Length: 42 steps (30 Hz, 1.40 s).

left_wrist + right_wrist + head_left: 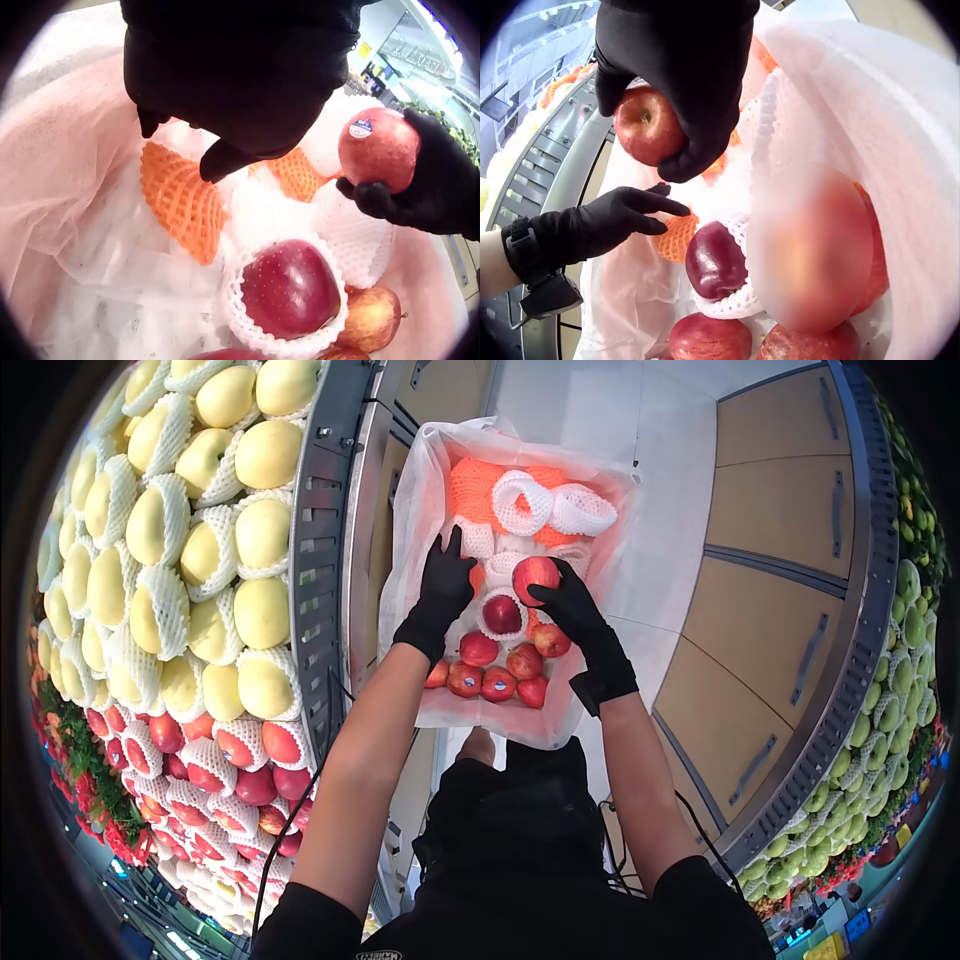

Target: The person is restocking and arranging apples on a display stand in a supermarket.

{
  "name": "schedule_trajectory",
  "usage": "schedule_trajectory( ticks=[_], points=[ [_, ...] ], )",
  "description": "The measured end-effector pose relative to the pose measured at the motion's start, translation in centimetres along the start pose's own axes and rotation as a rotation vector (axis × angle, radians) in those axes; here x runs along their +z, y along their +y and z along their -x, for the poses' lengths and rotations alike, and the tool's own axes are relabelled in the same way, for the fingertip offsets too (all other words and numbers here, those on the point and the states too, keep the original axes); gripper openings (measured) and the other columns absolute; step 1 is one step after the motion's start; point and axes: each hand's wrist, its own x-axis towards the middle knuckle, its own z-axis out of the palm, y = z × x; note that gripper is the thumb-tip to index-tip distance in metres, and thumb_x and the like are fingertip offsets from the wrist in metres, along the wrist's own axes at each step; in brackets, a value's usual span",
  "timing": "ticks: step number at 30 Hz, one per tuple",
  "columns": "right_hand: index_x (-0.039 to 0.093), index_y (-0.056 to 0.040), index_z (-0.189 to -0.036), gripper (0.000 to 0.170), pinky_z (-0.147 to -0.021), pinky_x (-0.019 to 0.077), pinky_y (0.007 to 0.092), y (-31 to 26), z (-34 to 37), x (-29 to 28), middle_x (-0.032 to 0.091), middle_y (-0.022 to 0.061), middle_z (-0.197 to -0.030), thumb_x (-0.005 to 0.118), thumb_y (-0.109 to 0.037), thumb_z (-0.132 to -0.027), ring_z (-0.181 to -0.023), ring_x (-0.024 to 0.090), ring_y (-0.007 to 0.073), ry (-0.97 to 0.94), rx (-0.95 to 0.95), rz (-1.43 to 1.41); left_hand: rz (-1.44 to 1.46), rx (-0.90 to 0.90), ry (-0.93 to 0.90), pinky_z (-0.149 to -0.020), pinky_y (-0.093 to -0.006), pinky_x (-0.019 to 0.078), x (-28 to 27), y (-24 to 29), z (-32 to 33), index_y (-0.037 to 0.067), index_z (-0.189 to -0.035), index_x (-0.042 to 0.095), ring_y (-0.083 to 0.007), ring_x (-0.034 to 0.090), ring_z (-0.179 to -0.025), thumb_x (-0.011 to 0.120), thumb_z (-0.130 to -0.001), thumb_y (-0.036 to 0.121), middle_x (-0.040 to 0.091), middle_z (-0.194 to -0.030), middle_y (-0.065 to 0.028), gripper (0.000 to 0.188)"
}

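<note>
My gloved right hand [578,618] grips a red apple [533,578] above the lined box; a small sticker shows on this apple [375,150] in the left wrist view. The left hand [446,588], gloved too, hovers at the box's left side with its fingers spread and partly extended. Its fingertips are right at an orange foam net [182,201], which lies against the liner. Between the hands sits a dark red apple [500,614] in a white foam net [251,334]. Several bare red apples [499,683] lie at the near end of the box.
White foam nets [582,510] and orange netting [475,488] fill the box's far end. A pale liner [405,575] drapes over its walls. Netted yellow fruit [262,535] is stacked on the left display, above a metal rail [312,560]. Cabinets [770,610] stand to the right.
</note>
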Motion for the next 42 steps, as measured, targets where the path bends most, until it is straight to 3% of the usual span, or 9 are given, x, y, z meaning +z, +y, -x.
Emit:
schedule_trajectory(
  ticks=[14,17,24,25,26,28,32,36,42],
  points=[
    [0.047,-0.0005,-0.131,0.062,-0.086,0.0541,0.0322,-1.4,1.5,3.7,0.056,0.0091,-0.12,0.077,-0.019,-0.078,-0.107,0.058,0.0195,0.027,-0.078,-0.04,0.299,-0.179,0.418,-0.091,-0.0418,0.0472,-6.7,2.6,-0.3,0.004,-0.106,0.062,-0.0355,0.06,-0.104,0.068,-0.079,0.005,0.058,-0.122,-0.0166,0.028],
    [0.05,0.0002,-0.129,0.061,-0.091,0.0503,0.0329,-3.8,2.6,5.5,0.059,0.0089,-0.118,0.077,-0.019,-0.078,-0.107,0.058,0.019,-0.03,0.0,-0.051,0.484,-0.341,0.387,-0.09,-0.0407,0.0479,-8.8,3.5,0.1,0.007,-0.107,0.06,-0.0354,0.059,-0.106,0.068,-0.079,0.004,0.059,-0.118,-0.0167,0.029],
    [0.054,0.0008,-0.128,0.057,-0.094,0.0465,0.0318,-4.0,2.5,8.3,0.062,0.0087,-0.119,0.074,-0.024,-0.081,-0.108,0.058,0.0171,-0.017,-0.122,0.07,0.337,-0.331,0.35,-0.097,-0.0389,0.0465,-8.7,4.6,2.6,0.007,-0.101,0.065,-0.0357,0.057,-0.117,0.066,-0.08,0.002,0.061,-0.123,-0.0191,0.021],
    [0.054,0.0008,-0.128,0.057,-0.094,0.0462,0.0316,-3.9,2.4,8.8,0.061,0.0088,-0.119,0.074,-0.024,-0.081,-0.108,0.058,0.017,-0.041,-0.127,0.04,0.225,-0.291,0.292,-0.096,-0.0381,0.0473,-8.7,4.9,3.1,0.006,-0.111,0.063,-0.0341,0.058,-0.116,0.067,-0.08,0.002,0.061,-0.122,-0.0184,0.031],
    [0.054,0.0008,-0.128,0.057,-0.094,0.0459,0.0315,-3.8,2.4,9.1,0.061,0.0088,-0.119,0.074,-0.024,-0.081,-0.108,0.058,0.0169,-0.064,-0.131,0.011,0.61,-0.429,0.341,-0.097,-0.0386,0.0466,-6.6,4.6,3.2,0.006,-0.109,0.065,-0.0356,0.057,-0.116,0.065,-0.08,0.004,0.06,-0.124,-0.0201,0.029],
    [0.056,0.0004,-0.127,0.055,-0.092,0.0476,0.0315,-3.5,2.3,9.6,0.063,0.0071,-0.116,0.074,-0.024,-0.081,-0.104,0.06,0.0175,-0.063,-0.096,0.01,0.86,-0.491,0.359,-0.098,-0.039,0.0457,-7.1,5.5,3.3,0.005,-0.112,0.064,-0.0371,0.056,-0.117,0.063,-0.08,0.005,0.058,-0.127,-0.0217,0.032],
    [0.059,0.0001,-0.122,0.053,-0.084,0.0513,0.0318,-3.6,2.4,9.8,0.067,0.0062,-0.106,0.075,-0.027,-0.08,-0.093,0.064,0.0184,-0.034,0.047,0.076,0.517,-0.303,0.289,-0.097,-0.0379,0.0471,-8.2,5.7,5.6,0.004,-0.129,0.053,-0.0364,0.054,-0.119,0.072,-0.076,0.007,0.05,-0.133,-0.0208,0.056],
    [0.061,0.0009,-0.115,0.057,-0.078,0.0532,0.0355,-1.3,1.6,9.8,0.069,0.0125,-0.097,0.08,-0.034,-0.073,-0.086,0.067,0.0244,0.099,-0.165,0.483,0.435,-0.309,0.151,-0.096,-0.0404,0.0476,-8.1,6.0,6.9,0.006,-0.138,0.043,-0.0401,0.052,-0.12,0.067,-0.077,0.006,0.033,-0.147,-0.0229,0.065],
    [0.058,0.0011,-0.106,0.051,-0.082,0.0523,0.0451,-0.9,1.9,12.5,0.066,0.0216,-0.097,0.077,-0.03,-0.07,-0.094,0.064,0.0404,0.373,-0.273,0.849,0.462,-0.317,0.198,-0.099,-0.0405,0.0455,-7.2,7.5,7.4,0.006,-0.143,0.036,-0.0412,0.046,-0.126,0.066,-0.08,0.007,0.034,-0.144,-0.0245,0.069]
  ],
)
